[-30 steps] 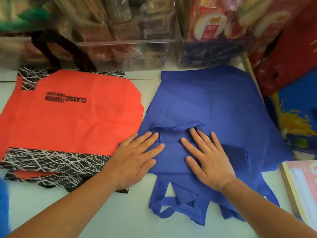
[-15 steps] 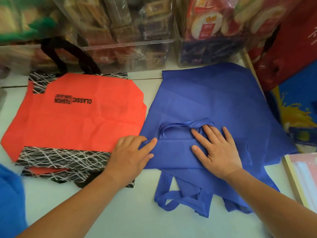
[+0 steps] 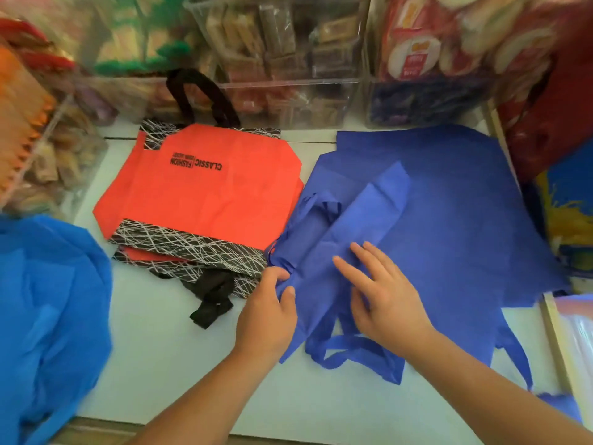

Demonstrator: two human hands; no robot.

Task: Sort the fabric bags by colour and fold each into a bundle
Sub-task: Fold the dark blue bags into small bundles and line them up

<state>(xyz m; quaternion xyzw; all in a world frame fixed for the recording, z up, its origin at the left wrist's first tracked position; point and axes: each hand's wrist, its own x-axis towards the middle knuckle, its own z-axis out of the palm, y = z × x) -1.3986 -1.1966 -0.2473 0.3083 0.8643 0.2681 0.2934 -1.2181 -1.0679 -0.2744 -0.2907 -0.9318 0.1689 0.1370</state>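
Observation:
A dark blue fabric bag (image 3: 356, 216) lies partly folded into a long diagonal strip on a stack of flat dark blue bags (image 3: 465, 200) at the right of the white table (image 3: 154, 342). My left hand (image 3: 268, 311) grips the strip's near left edge, with fabric between thumb and fingers. My right hand (image 3: 382, 293) presses flat on the strip with straight fingers. Blue handles hang toward the table's near edge. An orange bag (image 3: 202, 197) with black patterned bands and black handles lies flat to the left.
A lighter blue bag (image 3: 48, 303) fills the near left corner. Clear plastic bins (image 3: 282, 59) of packaged goods line the back of the table. A red bag (image 3: 555, 107) and printed items stand at the right edge.
The blue bag's left side has been folded over toward the right into a diagonal strip. My left hand went from flat to gripping the edge. The camera view has shifted left.

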